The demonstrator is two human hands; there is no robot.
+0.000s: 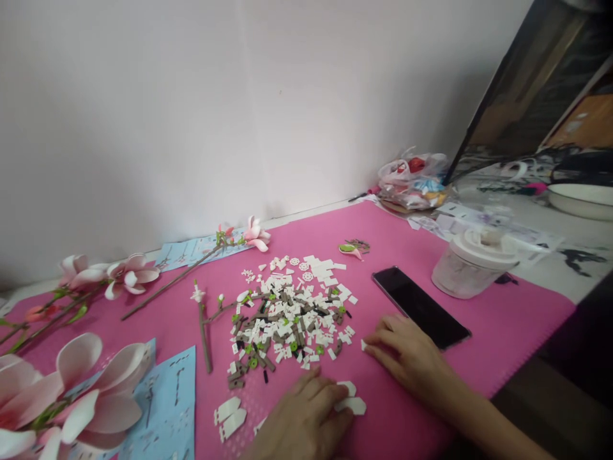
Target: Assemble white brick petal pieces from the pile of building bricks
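Note:
A heap of small white, brown, black and green building pieces [290, 319] lies on a pink mat [502, 326]. My left hand [301, 418] rests palm down at the heap's near edge, fingers curled over white petal pieces [352, 402]. My right hand [407, 354] lies flat to the right of the heap, fingers stretched toward a small white piece [364, 345], right beside a black phone [420, 306]. A partly built brown twig [205, 332] lies left of the heap.
Brick-built pink and white flowers [71, 396] and stems [110, 278] lie at the left with blue instruction sheets [167, 396]. A lidded white tub [472, 262] stands at the right, plastic bags [412, 182] behind it. A wall runs along the back.

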